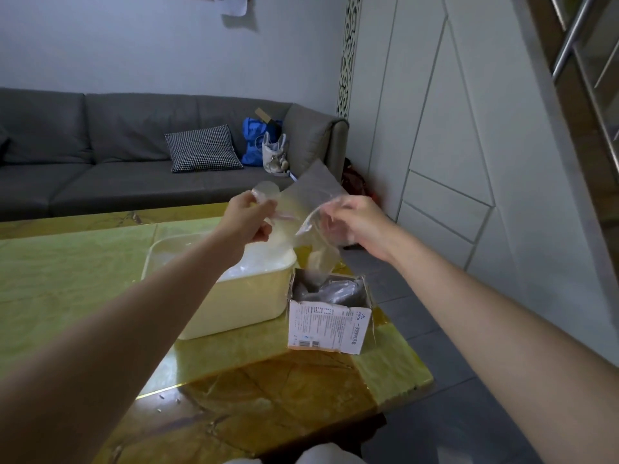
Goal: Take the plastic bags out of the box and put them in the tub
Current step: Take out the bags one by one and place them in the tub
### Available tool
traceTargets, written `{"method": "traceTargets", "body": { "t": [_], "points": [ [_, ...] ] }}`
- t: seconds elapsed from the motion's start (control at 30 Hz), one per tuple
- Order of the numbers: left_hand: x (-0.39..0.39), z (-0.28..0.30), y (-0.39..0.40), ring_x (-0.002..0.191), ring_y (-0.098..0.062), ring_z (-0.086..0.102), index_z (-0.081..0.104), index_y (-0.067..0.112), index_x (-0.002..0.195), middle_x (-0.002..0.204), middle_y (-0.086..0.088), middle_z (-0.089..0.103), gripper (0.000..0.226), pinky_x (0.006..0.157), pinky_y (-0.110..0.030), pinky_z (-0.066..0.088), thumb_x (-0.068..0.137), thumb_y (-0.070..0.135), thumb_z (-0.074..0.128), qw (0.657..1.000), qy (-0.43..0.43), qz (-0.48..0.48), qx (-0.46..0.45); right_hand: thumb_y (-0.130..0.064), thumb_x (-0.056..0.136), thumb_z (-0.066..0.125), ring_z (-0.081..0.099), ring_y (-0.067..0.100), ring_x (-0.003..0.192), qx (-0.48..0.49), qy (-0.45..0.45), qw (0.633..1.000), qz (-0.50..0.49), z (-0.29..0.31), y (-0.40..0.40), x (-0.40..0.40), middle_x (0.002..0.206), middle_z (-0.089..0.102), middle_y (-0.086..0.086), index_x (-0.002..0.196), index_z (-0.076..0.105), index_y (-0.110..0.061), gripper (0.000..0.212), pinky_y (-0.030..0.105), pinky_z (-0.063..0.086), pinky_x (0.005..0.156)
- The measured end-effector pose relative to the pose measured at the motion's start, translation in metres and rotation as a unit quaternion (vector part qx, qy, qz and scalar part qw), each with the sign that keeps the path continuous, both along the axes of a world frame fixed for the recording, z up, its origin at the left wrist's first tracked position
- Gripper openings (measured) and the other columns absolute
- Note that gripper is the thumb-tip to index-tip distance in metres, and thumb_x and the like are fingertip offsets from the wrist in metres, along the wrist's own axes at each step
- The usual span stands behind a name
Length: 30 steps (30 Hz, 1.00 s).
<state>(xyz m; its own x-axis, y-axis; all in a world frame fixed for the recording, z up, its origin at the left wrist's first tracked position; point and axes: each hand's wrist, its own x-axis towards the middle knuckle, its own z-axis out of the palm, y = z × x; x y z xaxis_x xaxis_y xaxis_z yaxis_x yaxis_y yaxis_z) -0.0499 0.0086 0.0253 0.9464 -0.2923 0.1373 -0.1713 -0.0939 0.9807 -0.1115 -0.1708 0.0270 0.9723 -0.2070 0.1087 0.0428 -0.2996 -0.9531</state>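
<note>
Hands (249,217) (351,222) raised, pinching plastic bag (311,192).

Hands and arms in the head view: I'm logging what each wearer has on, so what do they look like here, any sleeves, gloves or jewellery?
Both arms are bare along the whole length in view, with no sleeves showing. The left hand and right hand wear no gloves. No watch, bracelet or ring is visible on either wrist or hand, though clear plastic film partly veils the right hand's fingers.

Box (330,324) label print too small; tub (234,296) contents blurred.
</note>
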Motion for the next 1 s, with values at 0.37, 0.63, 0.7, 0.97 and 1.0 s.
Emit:
{"method": "traceTargets", "body": {
  "t": [0.37, 0.63, 0.7, 0.97, 1.0],
  "points": [
    [0.024, -0.011, 0.05, 0.053, -0.013, 0.041, 0.052, 0.006, 0.084, 0.076, -0.008, 0.058, 0.022, 0.049, -0.022, 0.037, 0.096, 0.024, 0.049, 0.985, 0.038, 0.15, 0.076, -0.021, 0.095, 0.052, 0.051, 0.013, 0.072, -0.237, -0.141, 0.945, -0.178, 0.028, 0.019, 0.03, 0.078, 0.058, 0.001, 0.094, 0.065, -0.001, 0.023, 0.024, 0.039, 0.065],
    [0.019, 0.025, 0.063, 0.06, -0.008, 0.055, 0.042, 0.012, 0.13, 0.106, -0.001, 0.059, 0.058, 0.056, -0.019, 0.047, 0.082, 0.038, 0.063, 0.997, -0.014, -0.045, 0.064, -0.017, 0.095, 0.054, 0.064, 0.023, 0.089, -0.324, -0.22, 0.92, 0.002, 0.023, 0.086, 0.056, 0.093, 0.07, 0.008, 0.097, 0.066, -0.004, 0.018, 0.034, 0.048, 0.077],
    [0.018, 0.026, 0.069, 0.052, -0.005, 0.049, 0.058, 0.012, 0.115, 0.087, -0.001, 0.065, 0.043, 0.048, -0.014, 0.043, 0.082, 0.038, 0.06, 0.991, 0.02, -0.083, 0.099, -0.015, 0.094, 0.054, 0.061, 0.017, 0.084, -0.29, -0.238, 0.927, 0.005, 0.023, 0.102, 0.063, 0.089, 0.067, 0.004, 0.097, 0.067, -0.004, 0.017, 0.027, 0.045, 0.073],
    [0.069, 0.006, 0.121, 0.066, -0.025, 0.061, 0.058, 0.006, 0.112, 0.099, -0.01, 0.067, 0.037, 0.058, -0.032, 0.049, 0.089, 0.035, 0.058, 0.931, -0.12, 0.249, 0.24, -0.013, 0.095, 0.05, 0.055, 0.015, 0.084, -0.112, -0.138, 0.973, -0.148, -0.012, 0.108, 0.099, 0.09, 0.065, 0.006, 0.096, 0.067, -0.005, 0.019, 0.024, 0.038, 0.068],
    [0.069, 0.006, 0.12, 0.078, -0.027, 0.063, 0.056, 0.009, 0.115, 0.105, -0.01, 0.066, 0.038, 0.067, -0.034, 0.049, 0.088, 0.036, 0.059, 0.902, -0.189, 0.27, 0.277, -0.014, 0.095, 0.049, 0.054, 0.016, 0.084, -0.106, -0.112, 0.975, -0.161, -0.021, 0.107, 0.101, 0.088, 0.062, 0.005, 0.097, 0.066, -0.002, 0.02, 0.026, 0.037, 0.069]
  ]
}}
